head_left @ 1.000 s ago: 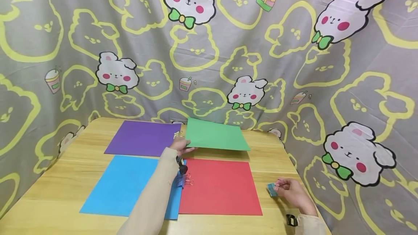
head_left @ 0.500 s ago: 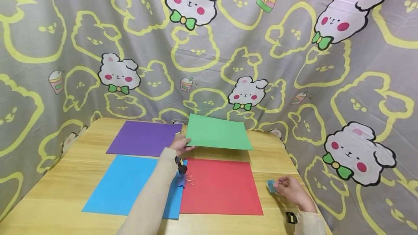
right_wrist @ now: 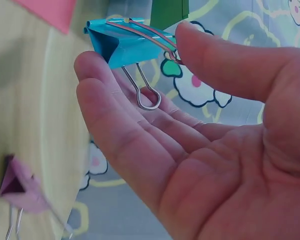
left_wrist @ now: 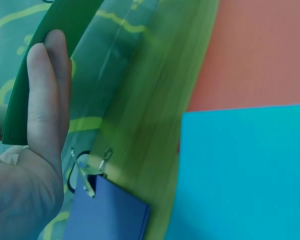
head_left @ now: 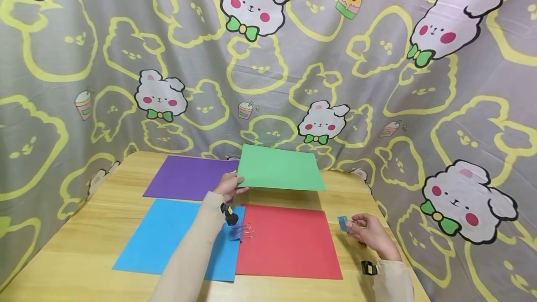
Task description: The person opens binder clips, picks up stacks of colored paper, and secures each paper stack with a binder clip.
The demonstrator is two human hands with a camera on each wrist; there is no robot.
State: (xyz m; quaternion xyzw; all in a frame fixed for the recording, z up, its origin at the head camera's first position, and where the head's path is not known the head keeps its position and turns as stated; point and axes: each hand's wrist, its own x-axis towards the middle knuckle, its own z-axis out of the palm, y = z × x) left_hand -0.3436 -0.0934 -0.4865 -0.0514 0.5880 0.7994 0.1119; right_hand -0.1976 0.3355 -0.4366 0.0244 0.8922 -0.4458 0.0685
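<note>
My left hand (head_left: 230, 186) holds the near left corner of the green paper (head_left: 280, 168), which is tilted and raised over the back of the table. In the left wrist view, the thumb side and straight fingers lie on opposite faces of the green paper (left_wrist: 57, 25). My right hand (head_left: 371, 234) pinches a teal binder clip (head_left: 343, 223) beside the red paper (head_left: 289, 241). Up close, the thumb is on one wire handle of the teal clip (right_wrist: 139, 42), while the other handle hangs over the fingers.
Purple paper (head_left: 189, 178) lies back left, its corner bearing a clip (left_wrist: 89, 177). Blue paper (head_left: 168, 227) lies front left. A blue-violet binder clip (head_left: 237, 233) sits where blue meets red. A pink-purple binder clip (right_wrist: 24, 190) is on the table by my right hand.
My right hand has moved forward and slightly left with the teal binder clip. My left hand keeps its hold on the green paper, which has risen a little. The head view has shifted slightly left.
</note>
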